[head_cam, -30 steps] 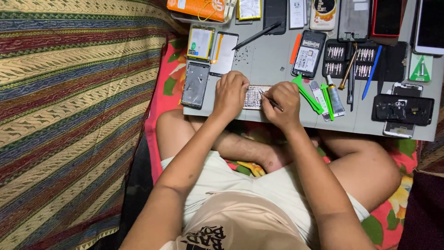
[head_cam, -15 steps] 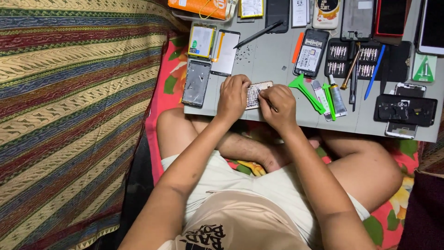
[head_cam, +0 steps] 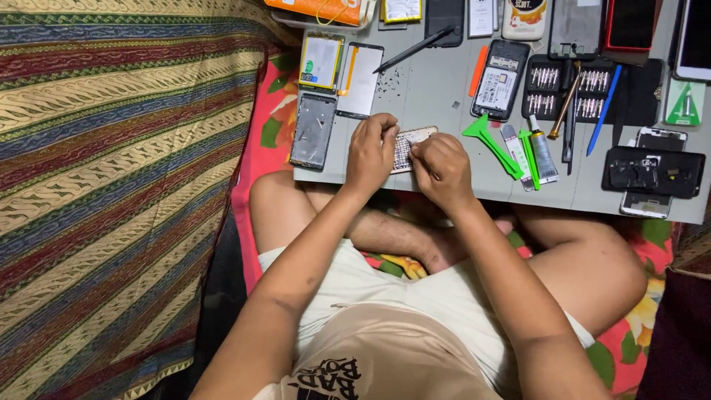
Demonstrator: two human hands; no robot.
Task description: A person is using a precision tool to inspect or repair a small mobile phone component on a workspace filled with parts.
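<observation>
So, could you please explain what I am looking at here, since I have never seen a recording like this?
There is no machine here: a person sits cross-legged and works with two bare hands. The one picture comes from a camera worn on that person's head, looking down over the chest and arms.

In front lies a grey work board. The left hand and the right hand meet over a small phone part with a grid of keys; both touch it, though their exact grip is hidden.

Around it lie an opened phone frame, a green plastic pry tool, a blue stylus-like tool, a black tray of screwdriver bits and a black phone part. To the left is a striped woven cloth.
</observation>
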